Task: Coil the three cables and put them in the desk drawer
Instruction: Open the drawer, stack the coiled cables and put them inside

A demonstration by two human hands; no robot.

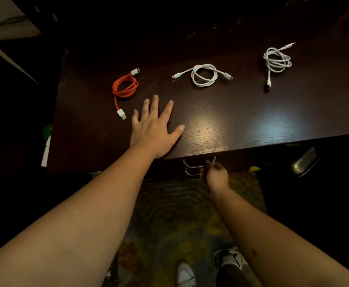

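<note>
Three coiled cables on dark desk point(242, 112): orange USB cable point(125, 88), white USB-C cable point(203, 75), thin white cable point(277, 60). Left hand point(155, 129) flat, fingers spread; right hand point(217, 175) pinching top drawer handle point(198, 163).

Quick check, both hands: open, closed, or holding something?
Left hand: open, flat on the desk, holding nothing.
Right hand: fingers curled at a drawer handle; grip looks likely, partly hidden.

We see a dim scene in which most of the frame's edges and upper part sink into near-black, while light from above puts two soft patches of glare on the dark wood surface point(242, 121) near its front edge. The wide lens bends the surface's edges toward the corners. The shaded right hand point(217, 175) below looks soft and grainy.
</note>
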